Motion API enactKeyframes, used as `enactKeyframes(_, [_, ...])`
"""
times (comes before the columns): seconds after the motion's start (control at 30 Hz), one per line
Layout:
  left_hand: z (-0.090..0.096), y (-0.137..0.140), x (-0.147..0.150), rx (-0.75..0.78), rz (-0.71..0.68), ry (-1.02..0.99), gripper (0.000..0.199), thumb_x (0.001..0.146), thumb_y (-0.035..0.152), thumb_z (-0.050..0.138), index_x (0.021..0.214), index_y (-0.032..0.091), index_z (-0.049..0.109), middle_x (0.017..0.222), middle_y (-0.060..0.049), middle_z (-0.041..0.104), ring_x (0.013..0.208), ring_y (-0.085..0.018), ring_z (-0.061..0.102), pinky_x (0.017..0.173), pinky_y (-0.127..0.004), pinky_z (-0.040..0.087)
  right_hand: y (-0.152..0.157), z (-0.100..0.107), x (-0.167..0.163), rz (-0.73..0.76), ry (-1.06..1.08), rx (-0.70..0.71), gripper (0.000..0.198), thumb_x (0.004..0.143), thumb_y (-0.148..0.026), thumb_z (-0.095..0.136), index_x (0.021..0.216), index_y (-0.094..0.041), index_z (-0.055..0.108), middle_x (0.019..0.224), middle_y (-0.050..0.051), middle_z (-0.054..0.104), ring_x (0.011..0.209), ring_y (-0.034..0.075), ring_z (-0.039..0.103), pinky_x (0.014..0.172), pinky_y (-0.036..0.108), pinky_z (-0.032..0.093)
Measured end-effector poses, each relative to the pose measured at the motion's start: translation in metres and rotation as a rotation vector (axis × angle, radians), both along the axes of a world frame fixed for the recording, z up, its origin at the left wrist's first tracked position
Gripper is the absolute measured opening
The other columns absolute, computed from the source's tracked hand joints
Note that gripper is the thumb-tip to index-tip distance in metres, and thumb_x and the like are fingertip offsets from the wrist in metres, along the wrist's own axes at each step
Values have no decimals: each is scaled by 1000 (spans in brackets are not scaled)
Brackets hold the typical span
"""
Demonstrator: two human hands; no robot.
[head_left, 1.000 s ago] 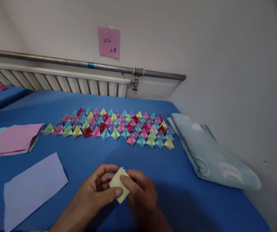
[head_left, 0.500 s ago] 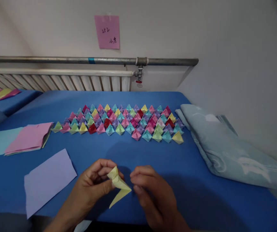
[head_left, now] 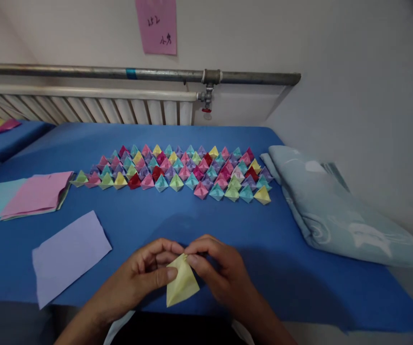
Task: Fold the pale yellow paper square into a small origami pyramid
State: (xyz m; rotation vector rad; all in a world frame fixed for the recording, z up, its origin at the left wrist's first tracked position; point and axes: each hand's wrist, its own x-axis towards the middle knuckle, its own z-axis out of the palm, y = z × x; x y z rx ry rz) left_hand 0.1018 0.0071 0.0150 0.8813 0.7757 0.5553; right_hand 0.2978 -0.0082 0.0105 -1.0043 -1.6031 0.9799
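Observation:
A folded yellow paper piece (head_left: 182, 283) hangs between both hands over the near edge of the blue table (head_left: 199, 225). My left hand (head_left: 145, 275) pinches its upper left side with thumb and fingers. My right hand (head_left: 220, 270) pinches its top corner from the right. The paper's pointed lower end hangs free below my fingers.
Several rows of small colourful folded paper shapes (head_left: 177, 170) lie across the middle of the table. A lavender sheet (head_left: 69, 254) lies at the near left, a stack of pink and teal sheets (head_left: 29, 194) further left. A folded light-blue cloth (head_left: 332, 211) lies at the right by the wall.
My right hand let go of the yellow paper half a second ago and has now come back onto its top corner. The view has tilted downward slightly.

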Motion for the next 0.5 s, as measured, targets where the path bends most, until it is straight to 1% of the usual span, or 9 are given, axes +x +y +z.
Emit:
enactKeyframes(0.1, [-2,1,2,-52,66,12,33,79,35,76,107,22,64,85,-1,69,73,-11,61,69,-23,45,-2,-5,3,-89,43,-25,14,88,-17,58,97,-24,66,81,-2,66,71,11,61,66,22,48])
enactKeyframes(0.17, [-3,3,5,-79,147,32,34,76,36,78,105,21,65,83,-1,70,72,-11,62,69,-23,45,-5,-8,6,-158,103,1,17,87,-17,59,102,-26,64,86,-1,65,73,11,60,67,23,49])
enactKeyframes(0.23, [-4,4,8,-94,227,41,38,73,38,80,104,21,66,84,-2,71,72,-12,63,70,-23,46,-8,-11,9,-167,117,41,19,86,-17,61,102,-26,62,85,-2,62,72,11,59,67,24,50])
enactKeyframes(0.33, [-4,5,13,-105,310,44,42,69,39,83,104,22,66,85,-2,72,73,-12,64,69,-23,46,-12,-15,8,-164,28,123,29,81,-13,65,106,-25,60,87,-1,60,70,12,58,65,24,51])
enactKeyframes(0.4, [-3,4,17,-95,318,52,41,71,40,81,105,23,66,86,-1,72,73,-12,64,70,-23,47,-12,-16,5,-212,-31,193,32,80,-10,63,108,-25,59,90,1,61,70,11,59,63,24,51])
enactKeyframes(0.5, [0,-1,20,-45,231,87,40,79,42,74,113,24,63,95,-3,73,80,-14,65,75,-25,48,-11,-16,3,-253,-72,268,25,83,-7,57,102,-23,60,89,2,65,73,12,62,66,24,52])
